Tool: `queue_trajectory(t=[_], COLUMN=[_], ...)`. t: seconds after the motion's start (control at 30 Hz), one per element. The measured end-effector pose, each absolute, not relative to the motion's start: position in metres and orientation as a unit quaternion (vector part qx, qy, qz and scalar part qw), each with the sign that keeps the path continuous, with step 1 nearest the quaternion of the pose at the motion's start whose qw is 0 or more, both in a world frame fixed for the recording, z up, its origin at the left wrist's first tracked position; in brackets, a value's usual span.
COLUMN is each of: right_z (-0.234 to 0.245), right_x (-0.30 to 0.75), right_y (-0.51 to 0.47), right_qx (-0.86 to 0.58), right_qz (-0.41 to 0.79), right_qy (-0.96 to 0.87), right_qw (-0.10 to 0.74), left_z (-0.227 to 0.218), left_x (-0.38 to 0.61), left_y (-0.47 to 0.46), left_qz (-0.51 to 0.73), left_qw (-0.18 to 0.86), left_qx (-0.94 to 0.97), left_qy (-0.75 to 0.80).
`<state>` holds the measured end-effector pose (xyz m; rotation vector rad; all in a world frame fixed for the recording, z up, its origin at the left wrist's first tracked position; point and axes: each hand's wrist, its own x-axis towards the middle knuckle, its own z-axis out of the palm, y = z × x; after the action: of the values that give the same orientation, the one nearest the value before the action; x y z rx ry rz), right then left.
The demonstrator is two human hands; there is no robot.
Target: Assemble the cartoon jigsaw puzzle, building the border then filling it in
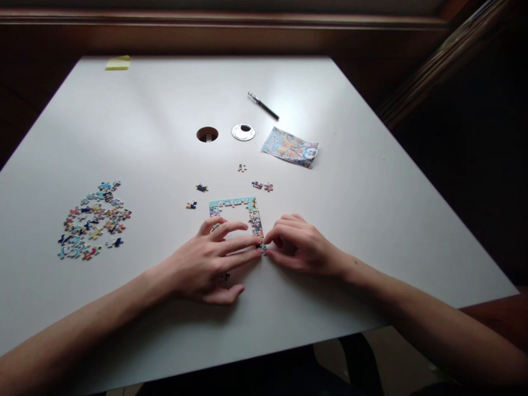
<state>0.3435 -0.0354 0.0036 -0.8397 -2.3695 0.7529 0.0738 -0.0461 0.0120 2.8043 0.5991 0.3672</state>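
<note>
A partly joined jigsaw puzzle frame (233, 202) lies on the white table, with its top edge and right side showing. My left hand (210, 258) spreads over its lower left part, fingers apart, fingertips touching the lower right side. My right hand (303, 245) is closed in a pinch on a small puzzle piece (263, 249) at the frame's lower right corner. Under my left hand a dark piece (225, 277) partly shows. Loose pieces lie above the frame, among them a dark piece (202, 188) and a reddish piece (268, 187). The frame's lower left is hidden.
A heap of loose puzzle pieces (94, 220) spreads at the left. Farther back are a creased picture sheet (291, 147), a black pen (264, 106), a round hole (207, 134) and a metal cap (243, 132). A yellow sticky note (117, 63) lies at the far left edge.
</note>
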Motion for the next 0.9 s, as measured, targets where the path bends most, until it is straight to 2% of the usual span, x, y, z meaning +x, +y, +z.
queue_trajectory(t=[0.13, 0.3, 0.43, 0.67, 0.8, 0.9], right_z=[0.005, 0.005, 0.004, 0.004, 0.006, 0.007], right_x=[0.346, 0.348, 0.348, 0.352, 0.354, 0.358], right_y=[-0.035, -0.036, -0.036, -0.029, -0.021, -0.016], right_qx=[-0.294, -0.281, -0.281, -0.325, -0.352, -0.366], right_qz=[0.276, 0.206, 0.202, 0.239, 0.231, 0.229], right_qy=[-0.863, -0.906, -0.912, -0.864, -0.852, -0.848], right_qw=[0.303, 0.241, 0.222, 0.300, 0.310, 0.307], left_z=[0.013, 0.011, 0.011, 0.011, 0.010, 0.011], left_x=[0.074, 0.074, 0.074, 0.074, 0.076, 0.069], left_y=[-0.046, -0.046, -0.048, -0.047, -0.047, -0.045], left_qz=[0.127, 0.127, 0.122, 0.133, 0.154, 0.220], left_qw=[0.126, 0.126, 0.118, 0.129, 0.131, 0.125], left_qx=[0.962, 0.962, 0.964, 0.960, 0.959, 0.940], left_qy=[0.206, 0.205, 0.204, 0.209, 0.199, 0.227])
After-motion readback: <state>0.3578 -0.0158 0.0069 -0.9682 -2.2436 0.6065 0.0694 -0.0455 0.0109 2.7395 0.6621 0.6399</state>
